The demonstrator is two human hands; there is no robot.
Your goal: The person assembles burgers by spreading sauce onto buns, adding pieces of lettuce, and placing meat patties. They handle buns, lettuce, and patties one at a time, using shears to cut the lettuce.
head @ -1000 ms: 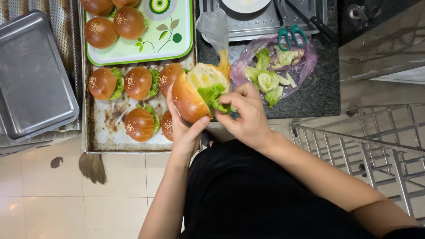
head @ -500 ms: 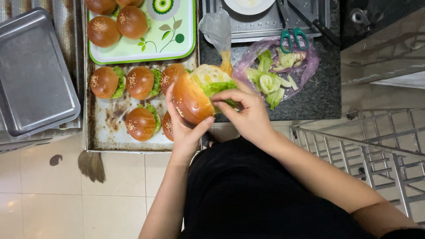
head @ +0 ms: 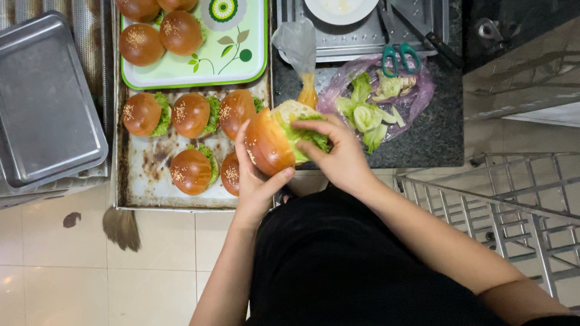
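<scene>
The left hand (head: 257, 175) cups a split, glossy brown sesame bun (head: 270, 142) from below, its grip wrapped round the crust, while the right hand (head: 338, 154) reaches across, fingertips pinching the green lettuce leaf (head: 311, 136) into the bun's opening. Left of that grip, a stained metal baking tray (head: 151, 187) holds filled buns; beyond it lies a dark speckled worktop (head: 435, 133), with pale floor tiles beneath.

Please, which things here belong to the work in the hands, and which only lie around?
In use: left hand holding the split bun; right hand tucking in lettuce; bag of lettuce; baking tray of filled buns.

Lying about: scissors; white plate; metal lid; floral tray.
</scene>
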